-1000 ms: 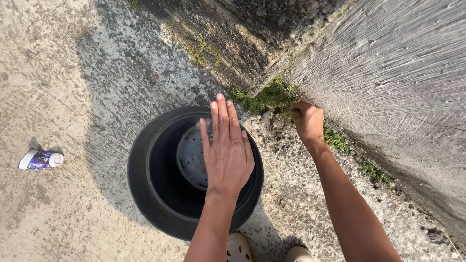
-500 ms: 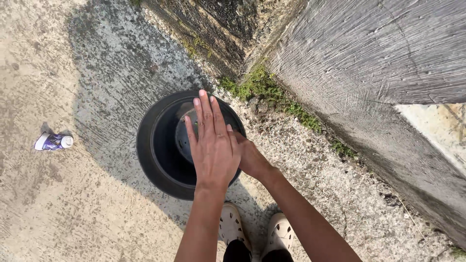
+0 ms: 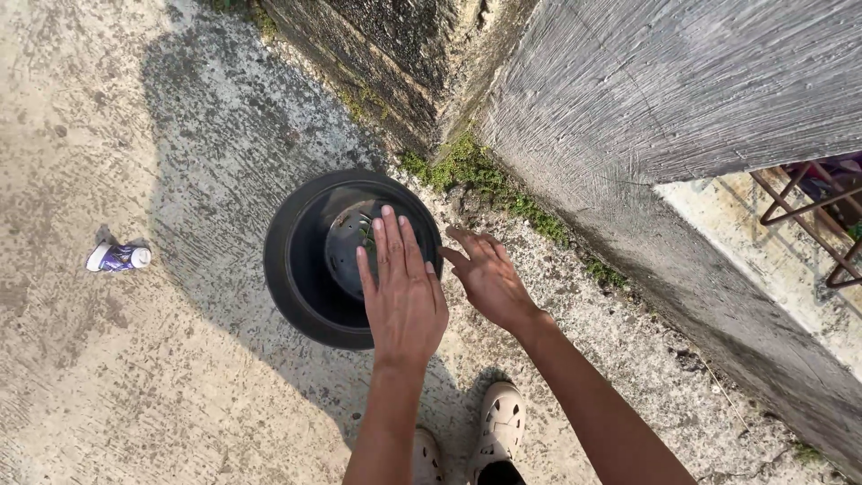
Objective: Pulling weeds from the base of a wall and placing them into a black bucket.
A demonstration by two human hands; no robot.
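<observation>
The right hand (image 3: 489, 277) has slid out from beneath the left hand (image 3: 404, 292); both are spread flat, gripping nothing, over the near rim of the black pot (image 3: 292, 260). A few green sprigs (image 3: 366, 235) lie inside. The pot stands on the concrete ground (image 3: 180, 377) near the wall corner (image 3: 467, 99).

Both forearms are bare, with no sleeves, watch or bracelet showing. The left hand (image 3: 404, 296) and the right hand (image 3: 489, 278) wear no gloves or rings, and the nails are short. On the feet are pale cream clogs (image 3: 500, 422) (moulded, with round holes across the top), and dark trouser hems show above them.
</observation>
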